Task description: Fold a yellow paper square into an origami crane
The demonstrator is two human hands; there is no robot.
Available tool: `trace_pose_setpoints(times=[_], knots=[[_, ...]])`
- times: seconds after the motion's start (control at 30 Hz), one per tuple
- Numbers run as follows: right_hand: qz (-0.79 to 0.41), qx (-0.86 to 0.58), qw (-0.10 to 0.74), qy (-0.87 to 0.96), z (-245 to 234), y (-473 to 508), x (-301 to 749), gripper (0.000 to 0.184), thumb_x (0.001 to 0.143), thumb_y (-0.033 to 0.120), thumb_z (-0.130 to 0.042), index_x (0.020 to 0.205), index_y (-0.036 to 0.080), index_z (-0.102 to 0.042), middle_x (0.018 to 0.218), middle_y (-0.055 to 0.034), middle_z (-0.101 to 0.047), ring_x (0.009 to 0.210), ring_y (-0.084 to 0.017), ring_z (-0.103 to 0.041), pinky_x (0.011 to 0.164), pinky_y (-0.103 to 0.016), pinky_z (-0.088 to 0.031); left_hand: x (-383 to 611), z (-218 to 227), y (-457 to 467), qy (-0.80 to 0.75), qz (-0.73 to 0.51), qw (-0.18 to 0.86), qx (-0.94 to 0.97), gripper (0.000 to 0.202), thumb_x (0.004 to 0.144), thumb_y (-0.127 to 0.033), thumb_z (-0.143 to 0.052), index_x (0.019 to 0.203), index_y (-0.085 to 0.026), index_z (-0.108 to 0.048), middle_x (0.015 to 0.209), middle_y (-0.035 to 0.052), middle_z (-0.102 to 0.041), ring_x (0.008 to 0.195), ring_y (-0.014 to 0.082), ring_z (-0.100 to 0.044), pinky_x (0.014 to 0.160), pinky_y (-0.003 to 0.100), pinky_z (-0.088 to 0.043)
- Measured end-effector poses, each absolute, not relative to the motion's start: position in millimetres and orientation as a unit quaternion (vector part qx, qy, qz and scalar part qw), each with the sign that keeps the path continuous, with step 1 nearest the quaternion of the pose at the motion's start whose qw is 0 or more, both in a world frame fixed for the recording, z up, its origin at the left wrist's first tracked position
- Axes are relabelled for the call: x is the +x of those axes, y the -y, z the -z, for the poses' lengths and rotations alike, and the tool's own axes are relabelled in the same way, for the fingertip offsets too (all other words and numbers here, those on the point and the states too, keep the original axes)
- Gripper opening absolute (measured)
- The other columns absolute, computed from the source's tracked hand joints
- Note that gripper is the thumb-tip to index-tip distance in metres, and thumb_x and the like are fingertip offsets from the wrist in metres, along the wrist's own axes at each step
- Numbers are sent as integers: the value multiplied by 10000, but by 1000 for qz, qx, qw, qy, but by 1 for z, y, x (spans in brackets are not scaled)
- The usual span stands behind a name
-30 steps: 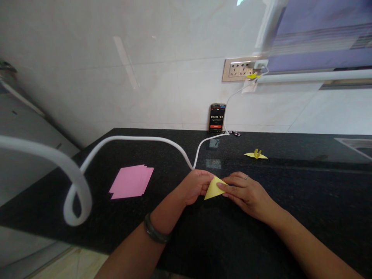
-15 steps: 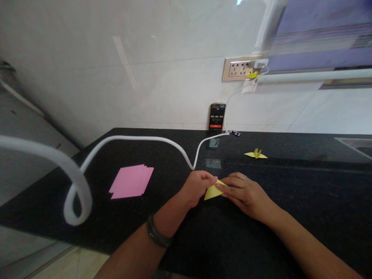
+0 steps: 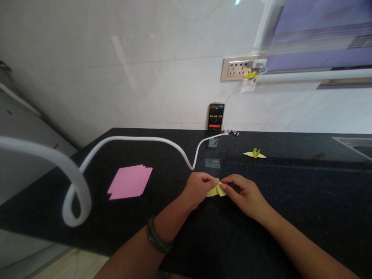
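One yellow paper (image 3: 212,192), folded, is between the left hand (image 3: 199,192) and the right hand (image 3: 246,197), over the bench (image 3: 296,186); if it touches there, I cannot tell. The left grip pinches its left part, and the right grip pinches its right side. A pink stack (image 3: 128,183) lies well to the left; a yellow bird (image 3: 255,155) sits behind, to the right.

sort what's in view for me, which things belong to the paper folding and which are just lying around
Part of the folding:
- yellow paper, held by the left hand and right hand
- pink sheets, probably spare stock, untouched

Apparently just around:
- folded yellow figure, perhaps an earlier piece
- phone, showing a timer
- white cable
- wall socket
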State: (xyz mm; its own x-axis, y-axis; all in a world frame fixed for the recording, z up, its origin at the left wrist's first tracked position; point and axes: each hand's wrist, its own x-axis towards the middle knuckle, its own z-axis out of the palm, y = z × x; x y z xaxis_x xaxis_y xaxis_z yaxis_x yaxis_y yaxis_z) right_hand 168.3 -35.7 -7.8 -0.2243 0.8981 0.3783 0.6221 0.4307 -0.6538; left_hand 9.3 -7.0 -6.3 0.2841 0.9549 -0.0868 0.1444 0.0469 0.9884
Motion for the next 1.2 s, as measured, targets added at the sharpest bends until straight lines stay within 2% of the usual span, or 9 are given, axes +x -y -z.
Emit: trace_pose_setpoints(times=[0.1, 0.23, 0.47, 0.83, 0.97, 1.2], knots=[[-229, -514, 353, 748, 9, 36, 166, 196, 790, 307, -463, 735, 176, -599, 654, -17, -587, 611, -134, -534, 561, -247, -417, 11, 5, 9, -468, -375, 545, 586, 248, 638, -342, -595, 659, -98, -637, 593, 33, -581, 518, 92, -457, 501, 218, -349], [-273, -525, 358, 723, 10, 35, 165, 221, 787, 333, -460, 718, 166, -587, 617, -8, -564, 569, -122, -506, 511, -227, -402, 12, 5, 10, -455, -392, 580, 550, 213, 606, -307, -632, 672, -107, -602, 613, 34, -590, 527, 96, -490, 516, 218, -374], [-322, -530, 354, 700, 11, 34, 168, 219, 776, 339, -468, 735, 161, -590, 642, -14, -583, 596, -133, -526, 540, -238, -423, 11, 6, 7, -453, -377, 620, 518, 178, 635, -290, -599, 668, -119, -563, 595, 9, -559, 513, 86, -491, 498, 210, -374], [-259, -515, 362, 732, 10, 37, 164, 157, 756, 212, -464, 671, 163, -587, 603, -8, -566, 560, -121, -509, 520, -227, -402, 14, 6, 12, -473, -351, 518, 621, 168, 652, -282, -560, 634, -116, -581, 580, 21, -566, 506, 91, -469, 474, 205, -341], [-238, -504, 360, 748, 6, 37, 164, 143, 724, 151, -460, 656, 167, -584, 614, -8, -569, 577, -124, -521, 540, -233, -402, 14, 6, 12, -476, -344, 506, 632, 174, 652, -293, -557, 629, -122, -577, 569, 17, -556, 499, 90, -459, 468, 205, -337], [-227, -517, 352, 747, 6, 35, 170, 152, 696, 136, -448, 606, 169, -566, 599, -10, -577, 565, -130, -530, 542, -237, -410, 9, 3, 7, -481, -375, 487, 625, 199, 649, -328, -560, 631, -131, -583, 570, 14, -562, 497, 94, -463, 465, 206, -329]])
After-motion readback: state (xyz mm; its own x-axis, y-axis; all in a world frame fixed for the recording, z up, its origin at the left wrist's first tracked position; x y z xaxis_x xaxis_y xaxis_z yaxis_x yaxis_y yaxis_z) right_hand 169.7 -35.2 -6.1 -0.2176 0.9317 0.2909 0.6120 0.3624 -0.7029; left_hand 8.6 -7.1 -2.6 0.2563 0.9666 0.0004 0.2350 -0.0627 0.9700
